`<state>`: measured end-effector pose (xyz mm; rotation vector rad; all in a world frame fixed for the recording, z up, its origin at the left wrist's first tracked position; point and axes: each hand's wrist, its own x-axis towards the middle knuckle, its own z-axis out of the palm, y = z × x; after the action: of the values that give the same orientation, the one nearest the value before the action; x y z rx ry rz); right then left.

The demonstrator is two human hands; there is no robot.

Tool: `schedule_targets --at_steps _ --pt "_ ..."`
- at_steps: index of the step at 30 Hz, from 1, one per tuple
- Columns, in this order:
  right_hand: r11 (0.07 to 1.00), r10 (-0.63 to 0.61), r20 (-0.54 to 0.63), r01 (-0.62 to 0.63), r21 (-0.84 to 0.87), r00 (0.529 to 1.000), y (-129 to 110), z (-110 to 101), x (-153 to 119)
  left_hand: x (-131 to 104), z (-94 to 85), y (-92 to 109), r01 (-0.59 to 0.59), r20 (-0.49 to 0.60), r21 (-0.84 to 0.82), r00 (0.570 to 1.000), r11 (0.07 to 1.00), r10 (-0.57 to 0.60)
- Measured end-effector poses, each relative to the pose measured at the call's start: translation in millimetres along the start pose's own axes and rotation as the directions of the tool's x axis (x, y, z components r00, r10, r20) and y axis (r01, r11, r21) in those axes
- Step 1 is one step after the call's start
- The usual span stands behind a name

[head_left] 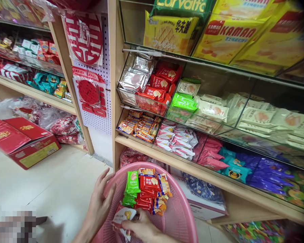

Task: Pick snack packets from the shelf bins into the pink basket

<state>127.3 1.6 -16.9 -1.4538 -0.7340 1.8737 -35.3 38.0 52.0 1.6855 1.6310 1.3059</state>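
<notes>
One pink basket (180, 211) has bare room toward three o'clock. The left hand (100, 198), grip spread and unfilled, is at its ten-o'clock rim; the right hand (142, 225) pinches white packets (123, 215) toward seven o'clock.

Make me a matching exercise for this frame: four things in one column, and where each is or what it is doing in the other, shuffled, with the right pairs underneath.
Things:
1. Right hand
2. Left hand
3. Red box
4. Silver packets

Places and states:
A. On the tiled floor
B. On a shelf, beside red packets
C. Fingers spread, near the rim of the pink basket
D. Closed on a white packet

Pairs: 1-D, 2-C, 3-A, 4-B
</notes>
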Motion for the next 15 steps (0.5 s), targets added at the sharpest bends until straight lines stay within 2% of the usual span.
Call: schedule_targets --at_steps 4,7,9,13,15 --pt "0.994 -0.059 0.029 0.056 0.096 0.998 5.4 1.7 2.1 -0.6 0.4 1.4 -0.006 -0.007 -0.003 1.000 1.000 0.006" --pt "0.987 -0.041 -0.027 0.045 0.155 0.999 -0.2 3.3 -7.2 -1.0 -0.2 3.3 0.000 -0.005 -0.010 1.000 1.000 0.000" --pt "0.992 0.022 -0.073 -0.013 0.124 0.997 -6.8 3.7 -17.5 -0.9 -1.3 4.0 0.015 -0.004 -0.013 1.000 1.000 -0.015" --pt "0.973 0.192 -0.156 -0.209 -0.102 0.969 -21.3 8.7 -34.3 0.8 -4.2 0.5 0.081 -0.027 0.071 0.996 0.994 -0.079" --pt "0.968 0.231 -0.161 -0.244 -0.065 0.960 -26.7 14.5 -36.0 1.6 -4.5 -3.3 0.119 -0.011 0.111 0.993 0.987 -0.118"
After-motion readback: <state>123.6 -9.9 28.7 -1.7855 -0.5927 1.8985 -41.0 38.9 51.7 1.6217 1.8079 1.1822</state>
